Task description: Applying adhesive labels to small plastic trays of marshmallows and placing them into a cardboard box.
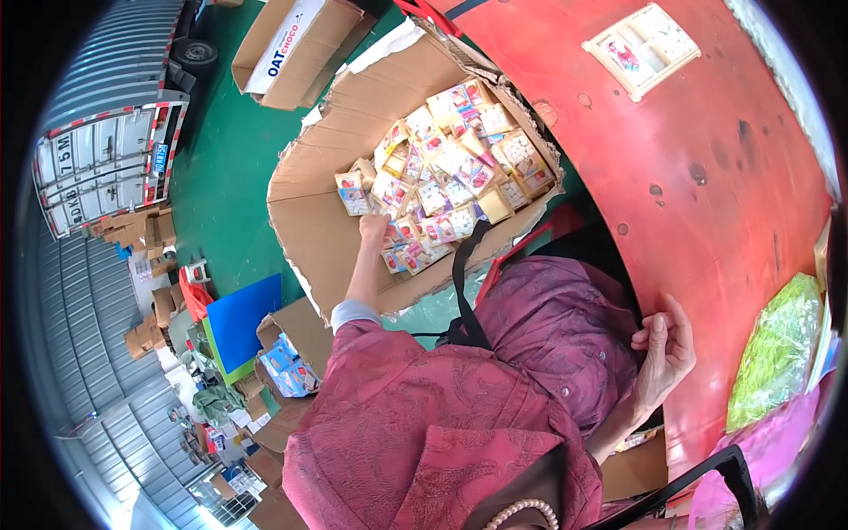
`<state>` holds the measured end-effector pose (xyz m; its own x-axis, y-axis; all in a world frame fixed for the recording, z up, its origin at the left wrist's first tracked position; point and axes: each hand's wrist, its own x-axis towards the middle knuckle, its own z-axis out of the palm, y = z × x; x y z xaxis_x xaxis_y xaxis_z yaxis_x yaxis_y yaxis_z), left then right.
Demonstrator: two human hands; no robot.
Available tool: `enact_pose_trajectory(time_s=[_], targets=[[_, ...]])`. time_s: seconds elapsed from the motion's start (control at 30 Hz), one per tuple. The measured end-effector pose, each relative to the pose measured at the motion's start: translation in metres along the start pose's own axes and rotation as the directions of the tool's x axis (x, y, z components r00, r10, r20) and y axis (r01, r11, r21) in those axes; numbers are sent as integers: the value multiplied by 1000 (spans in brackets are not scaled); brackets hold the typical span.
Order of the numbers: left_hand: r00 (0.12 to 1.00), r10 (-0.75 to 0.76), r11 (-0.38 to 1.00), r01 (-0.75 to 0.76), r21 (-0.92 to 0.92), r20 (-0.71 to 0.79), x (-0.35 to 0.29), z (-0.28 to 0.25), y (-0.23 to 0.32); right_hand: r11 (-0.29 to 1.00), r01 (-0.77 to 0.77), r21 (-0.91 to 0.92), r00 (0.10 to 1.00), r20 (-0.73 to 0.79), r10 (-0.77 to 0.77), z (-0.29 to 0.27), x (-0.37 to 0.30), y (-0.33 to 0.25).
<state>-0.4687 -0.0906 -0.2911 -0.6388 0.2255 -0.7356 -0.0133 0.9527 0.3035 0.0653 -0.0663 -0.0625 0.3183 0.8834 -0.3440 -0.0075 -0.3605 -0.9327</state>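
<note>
My left hand (pixel 374 228) reaches into a large torn cardboard carton (pixel 322 199). Its fingers are closed at the near left edge of a heap of small pale wood-framed packs (pixel 433 194) with colourful printed faces. What those fingers hold, if anything, is too small to make out. My right hand (pixel 669 346) is by the edge of the red table (pixel 680 238), fingers apart and nothing in it. At the table's far end lies a light wooden tray (pixel 641 51) with compartments and a red printed picture, out of reach of both hands.
A clear bag of bright green shreds (pixel 776 349) lies at the table's right side, above pink plastic (pixel 768 468). Another carton (pixel 296 53) stands on the green floor. A smaller carton of blue packs (pixel 287 367) and a blue board (pixel 245 322) are at left; a truck (pixel 110 132) stands beyond.
</note>
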Motion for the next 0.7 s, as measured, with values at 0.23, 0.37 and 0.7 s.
enact_pose_trajectory(time_s=[0.23, 0.37, 0.7], targets=[[655, 672, 646, -292, 705, -345, 24, -22, 43, 1000, 1, -13, 1000, -24, -2, 0, 0, 1], [760, 531, 741, -202, 641, -374, 63, -43, 49, 998, 18, -65, 998, -67, -22, 5, -1, 0], [724, 541, 781, -243, 575, -428, 117, -40, 24, 986, 7, -166, 985, -171, -36, 9, 2, 4]])
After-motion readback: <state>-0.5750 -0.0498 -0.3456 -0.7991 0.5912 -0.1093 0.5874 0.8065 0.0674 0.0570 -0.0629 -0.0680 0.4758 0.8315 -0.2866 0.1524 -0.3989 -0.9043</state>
